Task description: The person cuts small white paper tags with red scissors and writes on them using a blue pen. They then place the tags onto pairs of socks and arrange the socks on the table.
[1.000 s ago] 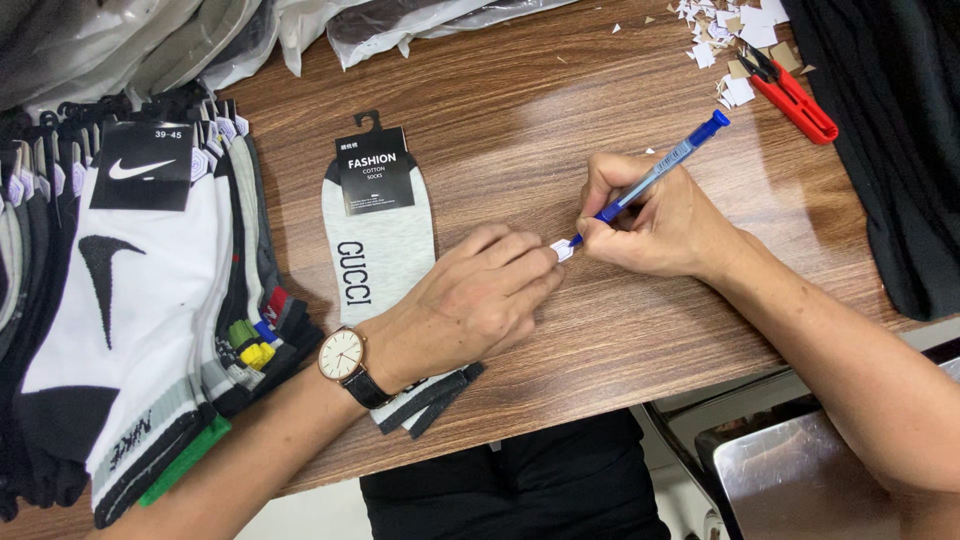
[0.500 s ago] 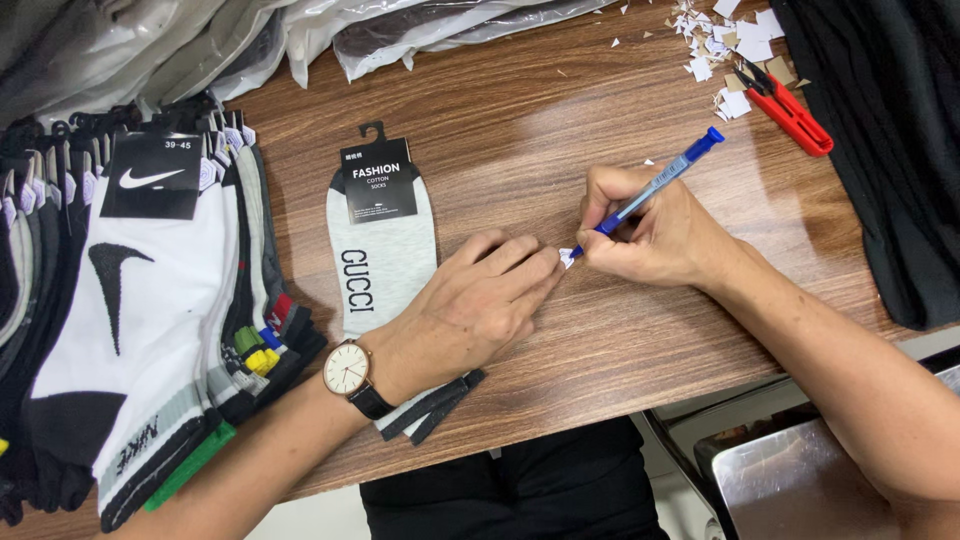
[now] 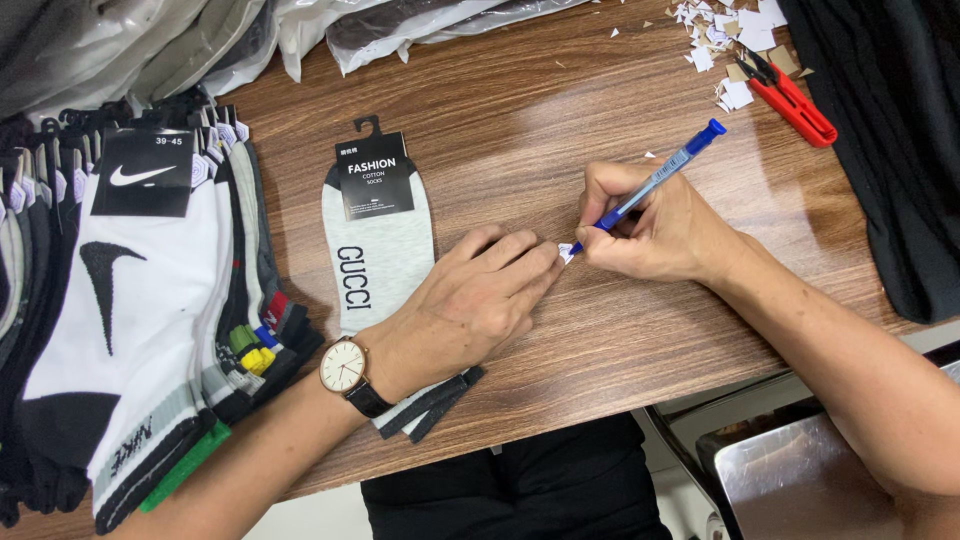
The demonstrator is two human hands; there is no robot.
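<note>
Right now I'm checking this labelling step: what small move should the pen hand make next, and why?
Probably lower the tip and write. The right hand grips the blue pen with its tip at the small white paper scrap, which the left hand fingertips pin to the wooden table beside the grey sock.

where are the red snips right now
In the head view, the red snips lie at the table's upper right, beside paper scraps, beyond the right hand.
</note>
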